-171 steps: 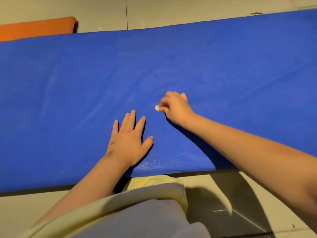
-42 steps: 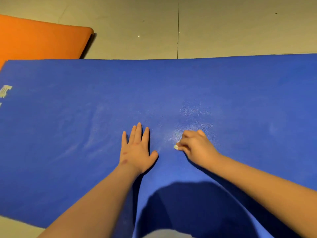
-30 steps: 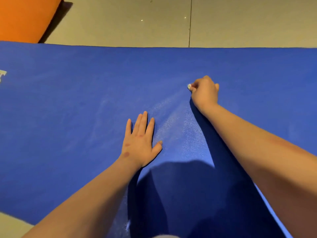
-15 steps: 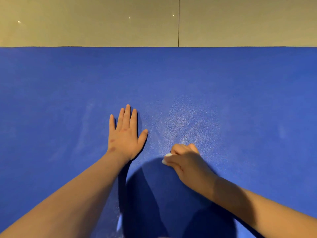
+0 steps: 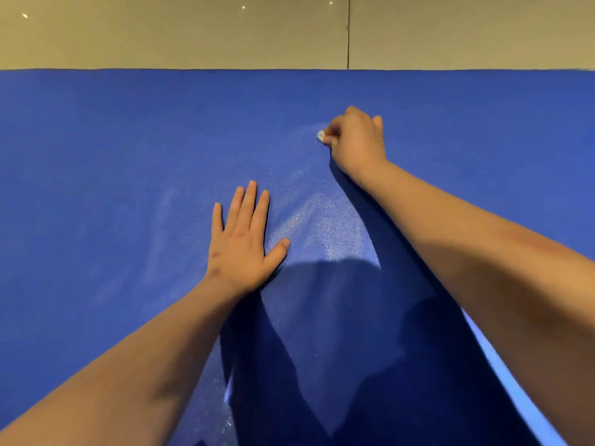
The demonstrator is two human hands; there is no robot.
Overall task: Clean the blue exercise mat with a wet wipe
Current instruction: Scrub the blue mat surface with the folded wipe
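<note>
The blue exercise mat (image 5: 112,162) fills most of the view, lying flat on the floor. My right hand (image 5: 355,141) is stretched toward the far part of the mat, fingers curled round a small balled-up white wet wipe (image 5: 320,136) that pokes out at its left side and touches the mat. My left hand (image 5: 243,243) lies flat on the mat nearer to me, palm down, fingers straight and spread. A damp, shiny streak runs on the mat between the two hands.
Beige tiled floor (image 5: 193,30) lies beyond the mat's far edge, with a dark tile joint (image 5: 348,30). My shadow darkens the near middle of the mat (image 5: 338,349).
My right hand has pushed the wipe away from me, from close beside my left hand up toward the far part of the mat. My left hand has stayed flat on the mat.
</note>
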